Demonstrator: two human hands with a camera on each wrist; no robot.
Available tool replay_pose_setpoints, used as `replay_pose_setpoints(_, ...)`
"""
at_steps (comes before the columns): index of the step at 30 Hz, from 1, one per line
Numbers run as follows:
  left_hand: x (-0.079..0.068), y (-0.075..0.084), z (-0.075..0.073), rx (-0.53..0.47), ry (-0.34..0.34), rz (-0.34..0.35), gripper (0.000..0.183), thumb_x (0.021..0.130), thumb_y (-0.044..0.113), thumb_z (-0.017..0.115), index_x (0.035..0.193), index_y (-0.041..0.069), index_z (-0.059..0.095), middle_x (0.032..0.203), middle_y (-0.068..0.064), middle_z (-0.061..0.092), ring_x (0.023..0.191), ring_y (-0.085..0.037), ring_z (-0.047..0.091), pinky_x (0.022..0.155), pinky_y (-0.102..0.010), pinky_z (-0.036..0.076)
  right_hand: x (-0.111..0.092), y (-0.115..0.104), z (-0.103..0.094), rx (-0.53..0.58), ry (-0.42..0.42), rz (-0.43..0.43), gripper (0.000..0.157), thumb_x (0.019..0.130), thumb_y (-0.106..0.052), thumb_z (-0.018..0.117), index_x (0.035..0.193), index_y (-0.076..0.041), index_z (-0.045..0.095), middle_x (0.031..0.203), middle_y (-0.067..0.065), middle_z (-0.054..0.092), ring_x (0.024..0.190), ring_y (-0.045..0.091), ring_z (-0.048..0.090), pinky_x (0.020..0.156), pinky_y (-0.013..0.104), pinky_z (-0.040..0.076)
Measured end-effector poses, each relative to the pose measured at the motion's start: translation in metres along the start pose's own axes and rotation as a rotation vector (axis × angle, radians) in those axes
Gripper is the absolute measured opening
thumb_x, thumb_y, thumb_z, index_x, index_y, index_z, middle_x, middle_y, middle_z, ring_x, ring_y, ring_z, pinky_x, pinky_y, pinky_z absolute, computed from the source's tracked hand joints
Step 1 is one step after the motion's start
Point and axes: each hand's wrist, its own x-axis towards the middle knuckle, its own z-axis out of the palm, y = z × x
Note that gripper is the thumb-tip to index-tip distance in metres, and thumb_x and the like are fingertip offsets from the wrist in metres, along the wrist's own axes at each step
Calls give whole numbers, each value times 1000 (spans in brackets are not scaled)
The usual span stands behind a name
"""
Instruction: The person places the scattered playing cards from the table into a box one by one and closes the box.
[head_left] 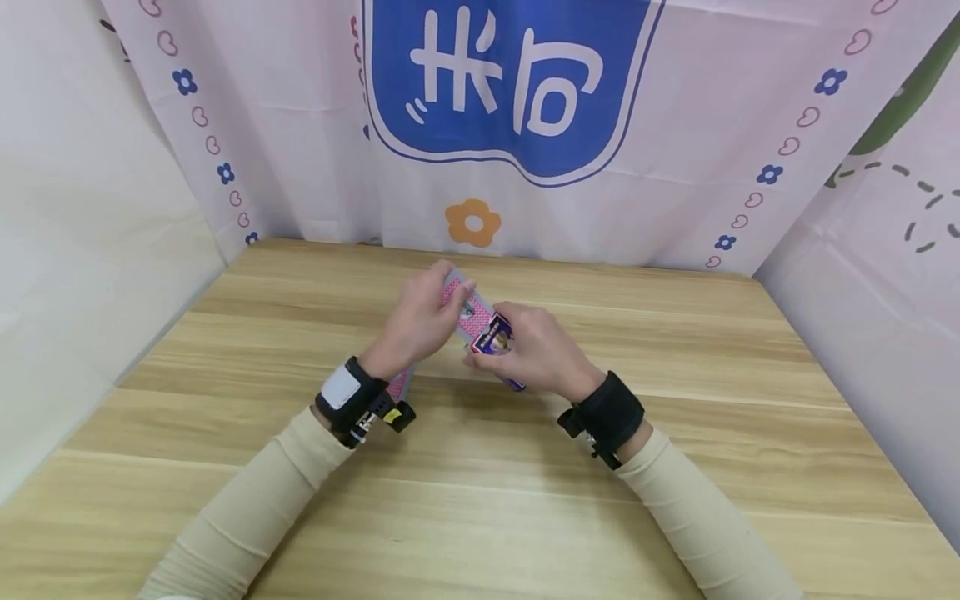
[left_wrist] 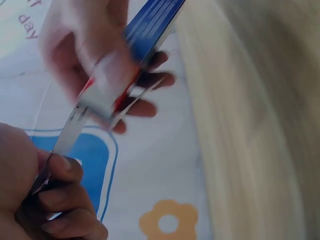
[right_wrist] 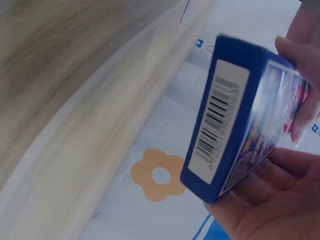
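My left hand (head_left: 420, 321) grips the outer end of some playing cards (head_left: 476, 322) with pink patterned backs, the thumb lying across them. The other end of the cards sits at the mouth of a blue card box (head_left: 495, 337), which my right hand (head_left: 546, 350) holds between thumb and fingers. In the right wrist view the box (right_wrist: 220, 120) shows its barcode end, tilted above the table. The left wrist view shows the cards (left_wrist: 69, 132) edge-on between the two hands, somewhat blurred. How many cards there are cannot be told.
Another pink-patterned piece (head_left: 401, 383), like a card back, lies partly hidden under my left wrist. The wooden table (head_left: 480, 517) meets a printed cloth (head_left: 315, 183) at its far edge, with pale cloth at both sides.
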Motion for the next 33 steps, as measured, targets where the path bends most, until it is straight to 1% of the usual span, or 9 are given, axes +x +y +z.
replay_pose_setpoints(7, -10, 1, 16, -1, -155, -26, 28, 114, 31, 42, 118, 5, 53, 84, -6, 58, 67, -16, 57, 56, -28, 47, 1, 4, 3, -19, 53, -5, 50, 81, -36, 91, 111, -3, 70, 90, 5, 74, 75, 13, 67, 64, 22, 56)
replay_pose_setpoints(9, -13, 0, 16, 21, -198, -39, 32, 114, 34, 41, 123, 5, 51, 86, -7, 60, 68, -18, 58, 57, -30, 48, 2, 5, 5, -14, 48, -5, 50, 81, -36, 91, 113, -3, 70, 92, 6, 74, 76, 13, 68, 65, 22, 56)
replay_pose_setpoints(11, -17, -1, 13, 48, -221, -63, 42, 114, 38, 42, 136, 3, 48, 93, -9, 63, 73, -20, 61, 60, -33, 51, 2, 6, 7, -10, 43, -1, 50, 82, -36, 90, 113, -3, 70, 92, 6, 75, 75, 12, 67, 64, 21, 55)
replay_pose_setpoints(14, -27, -4, 8, 100, -222, -30, 62, 112, 41, 47, 156, 0, 34, 128, -18, 66, 110, -28, 69, 91, -44, 60, 1, 7, 7, -16, 45, 14, 51, 83, -37, 90, 114, -2, 70, 90, 6, 74, 72, 12, 65, 60, 21, 53)
replay_pose_setpoints(16, -34, -5, 6, 148, -214, 22, 74, 110, 43, 52, 164, 1, 24, 151, -22, 54, 136, -35, 58, 111, -52, 51, 0, 8, 5, -23, 55, 30, 50, 84, -36, 89, 114, -1, 69, 89, 7, 73, 70, 12, 64, 58, 21, 52)
replay_pose_setpoints(18, -39, -5, 6, 181, -204, 95, 78, 109, 45, 55, 166, 4, 20, 165, -22, 39, 152, -40, 40, 122, -58, 39, 0, 8, 2, -29, 62, 44, 53, 83, -36, 90, 115, 0, 69, 89, 7, 74, 70, 12, 64, 58, 22, 52)
replay_pose_setpoints(21, -47, -4, 7, 190, -210, 133, 86, 106, 48, 60, 168, 9, 16, 168, -21, 35, 152, -44, 36, 119, -62, 41, 0, 7, -1, -19, 64, 54, 55, 82, -37, 91, 117, 0, 69, 91, 7, 75, 70, 12, 66, 59, 22, 54)
replay_pose_setpoints(27, -56, -2, 16, 118, -251, 92, 98, 100, 51, 68, 170, 13, 10, 174, -12, 28, 153, -42, 33, 118, -64, 40, -1, 3, 0, 19, 69, 47, 49, 82, -35, 91, 113, -3, 71, 88, 5, 75, 70, 10, 68, 59, 20, 55)
replay_pose_setpoints(33, -63, 5, 30, 82, -247, 171, 97, 99, 49, 70, 169, 11, 14, 174, -7, 29, 157, -37, 32, 125, -60, 32, -2, 2, 1, 15, 74, 40, 38, 82, -31, 90, 105, -6, 72, 83, 4, 72, 69, 11, 66, 59, 21, 54)
